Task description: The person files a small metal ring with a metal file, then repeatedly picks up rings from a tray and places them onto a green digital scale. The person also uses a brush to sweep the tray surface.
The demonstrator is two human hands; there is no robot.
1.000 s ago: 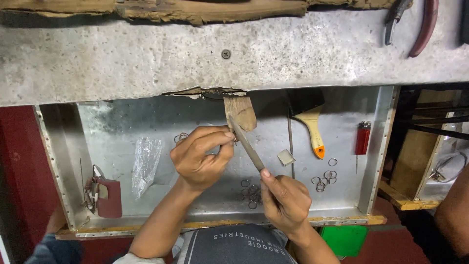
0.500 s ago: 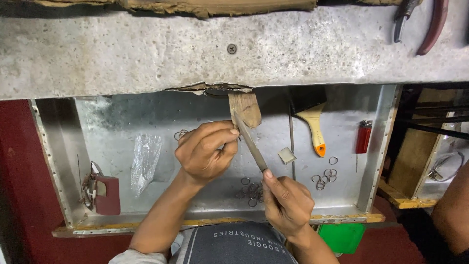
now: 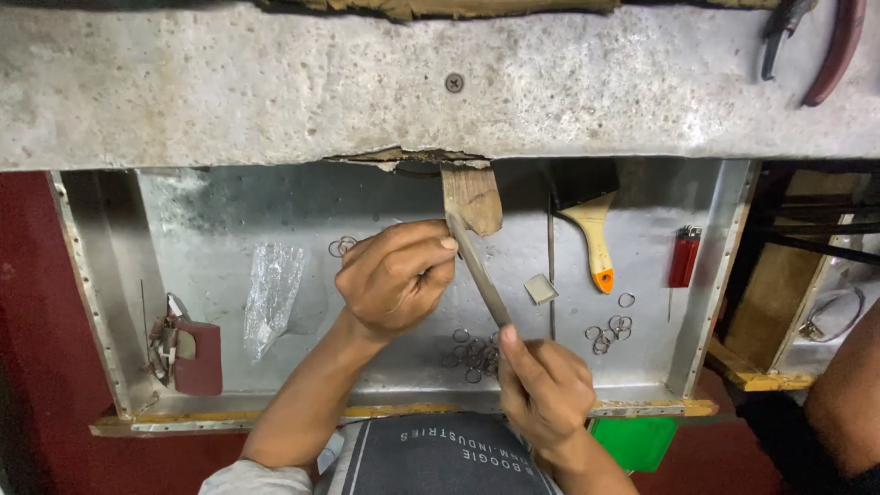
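My right hand (image 3: 543,390) grips the handle end of a slim metal file (image 3: 478,268) that slants up to a wooden bench peg (image 3: 473,197) jutting from under the concrete worktop. My left hand (image 3: 396,275) is curled beside the peg, its thumb and fingertips pinched at the file's upper end; what they pinch is too small to see. Both hands hover over a shallow metal tray (image 3: 105,302). Several small metal rings (image 3: 472,353) lie on the tray floor under my hands.
More rings (image 3: 612,332) lie to the right, near a yellow-handled brush (image 3: 593,234), a red lighter (image 3: 683,257) and a small grey block (image 3: 540,289). A clear plastic bag (image 3: 271,293) lies left. Pliers (image 3: 807,37) rest on the concrete worktop (image 3: 229,87). Another person's arm (image 3: 839,403) is at right.
The file has slid a little along the peg and both hands have shifted slightly with it. The view has tilted a bit downward.
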